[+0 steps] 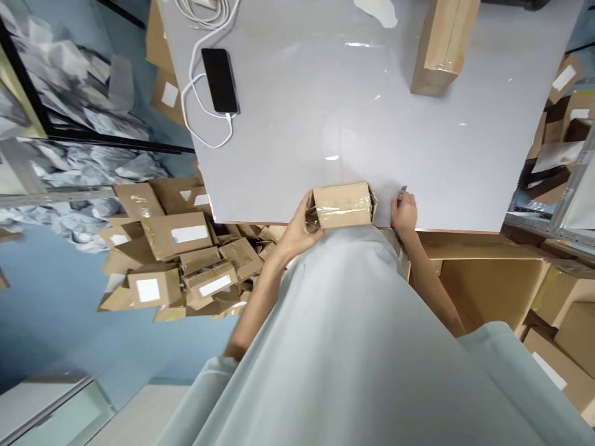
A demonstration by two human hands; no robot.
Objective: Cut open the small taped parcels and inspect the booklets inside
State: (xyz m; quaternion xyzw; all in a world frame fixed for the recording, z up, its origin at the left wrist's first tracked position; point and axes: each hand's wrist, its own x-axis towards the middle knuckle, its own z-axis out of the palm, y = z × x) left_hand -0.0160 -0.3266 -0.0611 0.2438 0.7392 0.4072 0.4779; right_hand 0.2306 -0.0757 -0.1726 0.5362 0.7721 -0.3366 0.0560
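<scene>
A small cardboard box (346, 206) with clear tape across it lies at the front edge of the grey-white table (297, 118), close against my shirt. My left hand (297, 232) grips the box's left end, thumb on the near side and fingers on the far side. Flaps stick out at both ends of the box. To the right of the box, my right hand (405, 214) is closed around what looks like a utility knife (403, 188). Its dark tip points away from me, and a bit of red shows below the fist. The knife is apart from the box.
A long taped carton (444, 49) stands at the table's back right. At the back left lie a black phone (220, 80) and a white cable (190, 83). Piled cartons (176, 235) fill the floor on the left; a large open box (493, 285) is at right.
</scene>
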